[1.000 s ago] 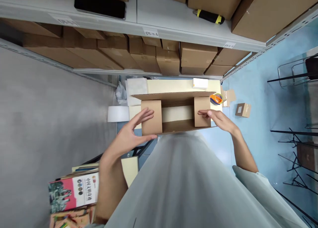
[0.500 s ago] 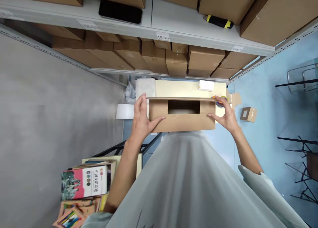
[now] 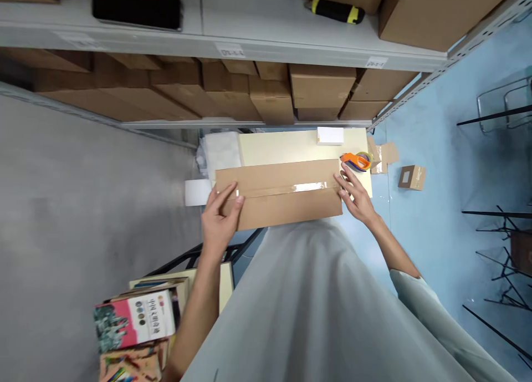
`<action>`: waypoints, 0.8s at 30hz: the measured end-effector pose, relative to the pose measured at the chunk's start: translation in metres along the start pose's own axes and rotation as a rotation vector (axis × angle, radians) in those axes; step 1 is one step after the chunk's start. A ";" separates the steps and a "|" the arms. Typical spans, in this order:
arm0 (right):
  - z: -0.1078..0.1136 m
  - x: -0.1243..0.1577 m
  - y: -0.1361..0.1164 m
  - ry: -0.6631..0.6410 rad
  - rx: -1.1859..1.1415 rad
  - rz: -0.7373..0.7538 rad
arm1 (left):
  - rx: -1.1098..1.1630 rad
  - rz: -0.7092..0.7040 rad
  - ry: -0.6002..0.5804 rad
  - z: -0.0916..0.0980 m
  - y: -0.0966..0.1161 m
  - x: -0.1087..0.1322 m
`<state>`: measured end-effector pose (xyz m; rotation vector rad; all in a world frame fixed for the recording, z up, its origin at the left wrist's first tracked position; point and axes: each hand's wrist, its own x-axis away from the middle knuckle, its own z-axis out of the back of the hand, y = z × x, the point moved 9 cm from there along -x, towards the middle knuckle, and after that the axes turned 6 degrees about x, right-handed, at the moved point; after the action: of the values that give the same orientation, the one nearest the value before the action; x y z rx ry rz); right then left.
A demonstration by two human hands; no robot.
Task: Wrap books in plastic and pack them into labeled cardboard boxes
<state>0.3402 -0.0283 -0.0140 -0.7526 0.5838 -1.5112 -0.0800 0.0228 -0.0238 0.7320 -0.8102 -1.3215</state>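
A long, narrow cardboard box (image 3: 286, 202) lies in front of my body with a taped seam facing up. A strip of glossy tape covers the right part of that seam. My left hand (image 3: 221, 215) grips the box's left end, its thumb and fingers on the top face. At the right end, my right hand (image 3: 354, 196) holds the edge with its fingertips. Just beyond that hand, an orange tape dispenser (image 3: 356, 161) rests on the cream tabletop (image 3: 282, 147). The underside of the box is hidden.
Metal shelving (image 3: 249, 24) filled with cardboard boxes crosses the top, bearing a black phone (image 3: 137, 8) and a black-yellow cutter (image 3: 336, 10). A white box (image 3: 330, 136) stands on the table. Books (image 3: 137, 318) are stacked lower left; a small carton (image 3: 412, 177) sits on the floor.
The box has been turned so the taped face shows instead of the side with the open slot. Both hands have shifted their grip at its ends, and the view has moved slightly.
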 end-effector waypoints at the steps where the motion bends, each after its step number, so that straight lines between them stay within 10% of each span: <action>1: 0.005 -0.003 0.011 0.033 -0.023 -0.048 | -0.004 0.005 0.019 0.000 -0.001 -0.001; 7: -0.005 -0.034 0.058 -0.002 -0.137 -0.127 | -0.010 0.031 0.033 -0.004 0.001 -0.006; 11: 0.011 -0.066 0.133 0.099 0.314 -0.328 | -0.017 0.046 0.043 -0.006 0.003 -0.006; 16: -0.010 -0.079 0.228 -0.218 0.673 -0.582 | 0.010 0.061 0.056 -0.008 0.005 -0.007; 24: -0.024 -0.078 0.235 -0.183 0.719 -0.541 | -0.007 0.038 0.061 -0.009 0.004 -0.007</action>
<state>0.4767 0.0275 -0.2144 -0.4810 -0.3384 -1.9461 -0.0704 0.0302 -0.0261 0.7451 -0.7666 -1.2617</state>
